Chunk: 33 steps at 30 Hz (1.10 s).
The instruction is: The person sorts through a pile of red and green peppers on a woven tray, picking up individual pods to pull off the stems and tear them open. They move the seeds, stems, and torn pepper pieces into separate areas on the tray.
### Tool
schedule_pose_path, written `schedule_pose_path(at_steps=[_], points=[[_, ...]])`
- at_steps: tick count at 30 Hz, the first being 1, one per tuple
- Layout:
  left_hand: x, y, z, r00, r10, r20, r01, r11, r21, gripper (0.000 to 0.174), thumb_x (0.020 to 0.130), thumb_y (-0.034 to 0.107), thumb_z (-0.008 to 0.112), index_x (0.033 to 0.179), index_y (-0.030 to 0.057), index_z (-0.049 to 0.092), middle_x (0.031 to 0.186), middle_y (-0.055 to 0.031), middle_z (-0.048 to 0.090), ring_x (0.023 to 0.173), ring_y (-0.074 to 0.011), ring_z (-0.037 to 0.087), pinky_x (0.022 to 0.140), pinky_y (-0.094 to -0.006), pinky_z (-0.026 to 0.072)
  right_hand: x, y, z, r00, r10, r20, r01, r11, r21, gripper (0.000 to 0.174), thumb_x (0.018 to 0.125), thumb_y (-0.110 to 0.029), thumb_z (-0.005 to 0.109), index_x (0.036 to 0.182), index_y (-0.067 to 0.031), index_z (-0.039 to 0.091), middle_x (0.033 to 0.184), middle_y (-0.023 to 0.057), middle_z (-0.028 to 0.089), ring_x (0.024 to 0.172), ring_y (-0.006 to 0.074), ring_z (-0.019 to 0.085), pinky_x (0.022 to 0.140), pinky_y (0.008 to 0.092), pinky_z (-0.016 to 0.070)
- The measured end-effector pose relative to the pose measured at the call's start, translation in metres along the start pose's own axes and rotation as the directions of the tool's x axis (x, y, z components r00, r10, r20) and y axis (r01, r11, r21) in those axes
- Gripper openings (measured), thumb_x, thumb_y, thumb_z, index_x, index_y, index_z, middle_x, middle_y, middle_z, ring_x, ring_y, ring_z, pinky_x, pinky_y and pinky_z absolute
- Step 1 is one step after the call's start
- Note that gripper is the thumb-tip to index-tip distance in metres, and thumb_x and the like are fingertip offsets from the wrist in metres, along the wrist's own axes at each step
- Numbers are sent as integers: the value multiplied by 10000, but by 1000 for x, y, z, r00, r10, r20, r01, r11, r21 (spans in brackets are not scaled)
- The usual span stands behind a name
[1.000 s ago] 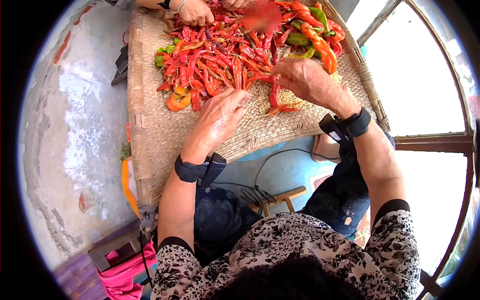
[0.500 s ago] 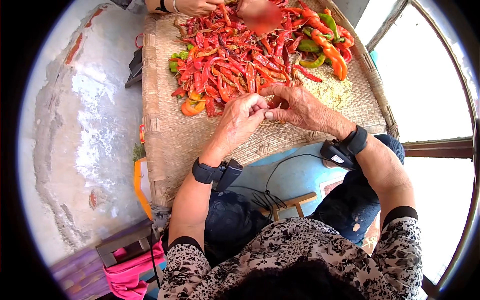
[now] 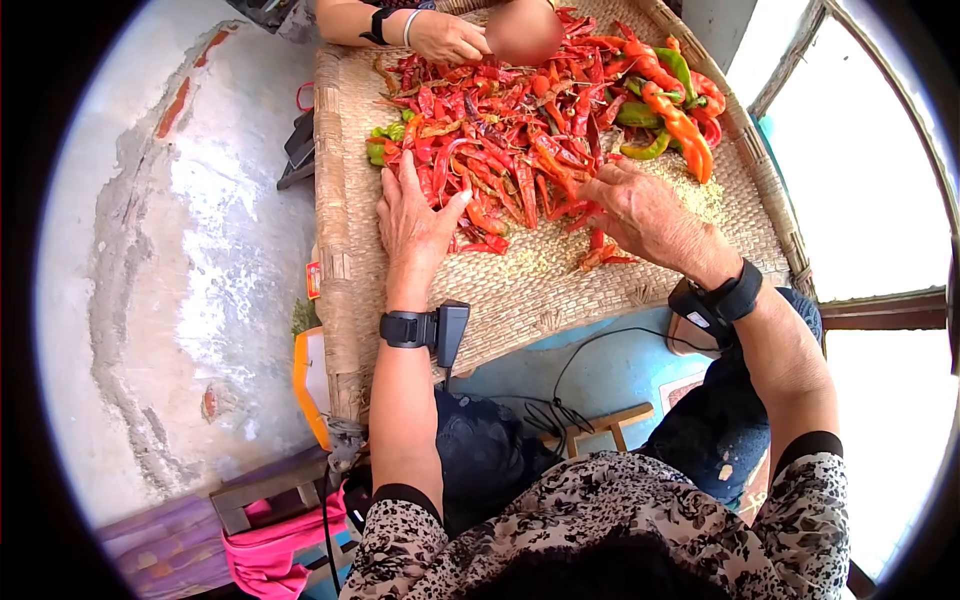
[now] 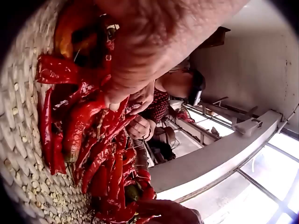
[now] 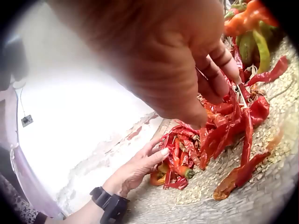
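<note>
A heap of dried red chili peppers lies on a woven mat tray. My left hand rests at the heap's left side, fingers spread and thumb held out. In the left wrist view its thumb lies over the red chilies. My right hand reaches into the heap's right side, fingers bent down among the chilies. In the right wrist view, a gap shows between its thumb and fingers, with fingertips right at a pale stem. A few loose red chilies lie below this hand.
Larger orange and green peppers lie at the tray's far right, beside scattered pale seeds. Another person's hand works at the heap's far side. A wall stands left; a cable hangs below the tray.
My hands came together in front of the heap, then parted. The left moved to the heap's left side and spread its fingers; the right went back to the right side.
</note>
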<state>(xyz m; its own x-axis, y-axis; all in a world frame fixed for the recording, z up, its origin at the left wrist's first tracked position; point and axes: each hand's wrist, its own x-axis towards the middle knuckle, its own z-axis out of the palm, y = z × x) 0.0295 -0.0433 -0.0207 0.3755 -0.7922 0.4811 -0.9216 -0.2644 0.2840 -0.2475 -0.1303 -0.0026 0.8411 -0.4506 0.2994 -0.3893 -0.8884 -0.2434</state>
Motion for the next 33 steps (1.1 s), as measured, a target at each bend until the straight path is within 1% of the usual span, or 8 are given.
schedule_pose_path(at_steps=[3, 8, 17, 20, 24, 27, 29, 33], points=[[3, -2, -3, 977, 37, 208, -39, 999, 8, 713, 735, 380, 736, 1322, 76, 470, 1323, -228, 451, 1114, -428, 464, 957, -502, 385, 0, -6, -1, 997, 49, 61, -50, 999, 4, 273, 782, -123, 680, 1027, -44, 587, 1002, 120, 589, 992, 297, 567, 843, 385, 496], [-16, 34, -13, 937, 325, 127, -331, 943, 26, 403, 758, 162, 712, 1130, 80, 583, 1121, -89, 601, 1111, -318, 481, 912, -459, 396, 0, -3, -1, 997, 44, 58, -42, 998, -35, 227, 808, -127, 638, 1009, -34, 589, 980, 119, 591, 976, 305, 578, 809, 394, 509], [-47, 66, -28, 753, 562, 341, -487, 825, -286, 412, 747, -11, 634, 1148, 68, 584, 1178, -166, 527, 1005, -359, 526, 861, -426, 473, 2, -6, -1, 977, 106, 185, -116, 992, 42, 176, 817, -147, 645, 922, -22, 581, 872, 141, 597, 835, 325, 618, 705, 419, 515], [-40, 63, -38, 734, 553, 395, -432, 828, -357, 392, 748, -40, 606, 1122, 77, 602, 1141, -143, 554, 978, -348, 538, 846, -415, 469, 2, -3, 3, 975, 158, 154, -146, 985, -89, 117, 842, -132, 599, 896, -33, 571, 729, 125, 593, 699, 343, 620, 604, 431, 509], [-29, 57, -49, 748, 520, 413, -371, 843, -390, 341, 765, -53, 576, 1086, 58, 608, 1059, -119, 586, 916, -325, 572, 806, -397, 470, 8, -10, -6, 980, 197, -5, -197, 980, 6, 115, 852, -99, 575, 951, -41, 567, 772, 126, 605, 704, 334, 628, 592, 424, 514], [-24, 59, -55, 780, 469, 415, -298, 861, -412, 300, 804, -49, 547, 1087, 38, 596, 1036, -122, 598, 862, -305, 613, 773, -384, 482, 5, -7, 11, 1000, 27, 16, -28, 999, 38, 240, 807, -86, 597, 1037, -32, 554, 778, 120, 623, 713, 332, 655, 594, 422, 533], [-23, 62, -56, 876, 370, 310, -198, 861, -468, 268, 816, -15, 565, 1073, 54, 597, 986, -140, 617, 875, -347, 613, 768, -411, 488, 4, -9, 15, 987, 83, 137, -76, 996, -56, 249, 803, -98, 609, 1046, -50, 578, 782, 117, 637, 748, 322, 664, 616, 412, 542], [-22, 62, -56, 923, 278, 267, -135, 882, -451, 279, 874, 66, 592, 1151, 45, 565, 1031, -189, 650, 878, -367, 639, 744, -423, 502, 6, -4, 9, 957, 64, 283, -54, 998, -43, 168, 809, -123, 605, 965, -65, 589, 779, 146, 652, 744, 329, 665, 631, 426, 540]])
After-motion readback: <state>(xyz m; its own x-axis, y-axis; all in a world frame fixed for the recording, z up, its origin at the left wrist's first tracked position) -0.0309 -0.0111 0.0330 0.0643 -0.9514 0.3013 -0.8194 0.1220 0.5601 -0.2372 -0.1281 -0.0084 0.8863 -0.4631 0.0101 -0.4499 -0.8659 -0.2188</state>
